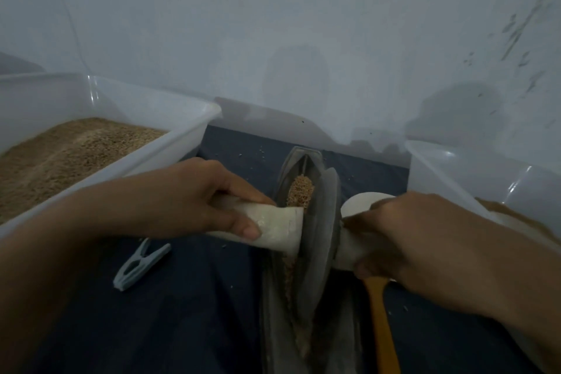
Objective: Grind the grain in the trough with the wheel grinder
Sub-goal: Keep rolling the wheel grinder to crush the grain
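A person's two hands hold a wheel grinder (321,222) that stands on edge in a narrow boat-shaped trough (299,158) between them; the left hand (194,200) curls around the pale handle on its side, thumb across the top, and the right hand (403,240) wraps its fingers around the matching handle on the other side; tan grain (300,191) sits heaped in the trough just ahead of the wheel, with finer meal trailing along the groove behind it toward the person; grinding appears to be under way, and the next move likely calls for even downward pressure from both hands while rolling the wheel forward over the heap; beside the left hand a clear tub (170,143) holds more grain, and a clothespin (141,264) lies on the dark counter (188,313) below that hand; a wooden spoon (381,328) lies under the right hand.
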Tool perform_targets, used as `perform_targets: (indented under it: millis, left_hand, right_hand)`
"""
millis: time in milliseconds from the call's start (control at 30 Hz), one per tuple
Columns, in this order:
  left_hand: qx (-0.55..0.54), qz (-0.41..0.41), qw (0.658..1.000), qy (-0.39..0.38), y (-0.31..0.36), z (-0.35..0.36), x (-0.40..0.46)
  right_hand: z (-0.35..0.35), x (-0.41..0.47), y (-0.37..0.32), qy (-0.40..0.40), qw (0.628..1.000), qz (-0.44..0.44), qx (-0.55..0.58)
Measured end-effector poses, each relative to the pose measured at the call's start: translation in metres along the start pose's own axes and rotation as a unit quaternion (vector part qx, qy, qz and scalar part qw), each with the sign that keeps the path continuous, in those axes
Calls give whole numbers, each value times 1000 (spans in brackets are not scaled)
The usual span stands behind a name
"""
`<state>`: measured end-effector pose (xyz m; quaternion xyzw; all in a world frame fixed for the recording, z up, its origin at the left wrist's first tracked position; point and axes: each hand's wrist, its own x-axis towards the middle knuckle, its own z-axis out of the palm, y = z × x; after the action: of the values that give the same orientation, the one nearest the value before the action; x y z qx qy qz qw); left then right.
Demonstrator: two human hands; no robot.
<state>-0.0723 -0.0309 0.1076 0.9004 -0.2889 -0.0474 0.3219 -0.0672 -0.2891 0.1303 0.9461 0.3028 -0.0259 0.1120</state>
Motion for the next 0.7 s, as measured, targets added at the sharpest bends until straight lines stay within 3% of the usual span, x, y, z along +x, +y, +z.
perform_targets:
  millis: [100, 200, 300, 433, 533, 633, 700]
  left_hand:
    - [99, -30, 988, 115, -6, 12, 11]
    - [233, -42, 942, 239, -17, 31, 22]
    - [284, -14, 916, 282, -23, 40, 27]
    - [194, 4, 953, 231, -18, 27, 21]
    - [50, -6, 994, 100, -8, 9, 8]
    - [-8, 10, 1000, 0, 0, -2, -2]
    - [-26, 12, 999, -19, 3, -4, -4]
  right_hand:
    - [11, 18, 10, 55, 998, 34, -5]
    - [21, 35, 15, 135, 990, 45, 22]
    - [25, 41, 16, 164, 984, 59, 34]
    - [16, 30, 13, 135, 991, 24, 9]
    - [2, 12, 5, 76, 997, -4, -4]
    - [-10, -9, -3, 35, 999, -13, 15]
    - [-13, -15, -5, 26, 999, -13, 31]
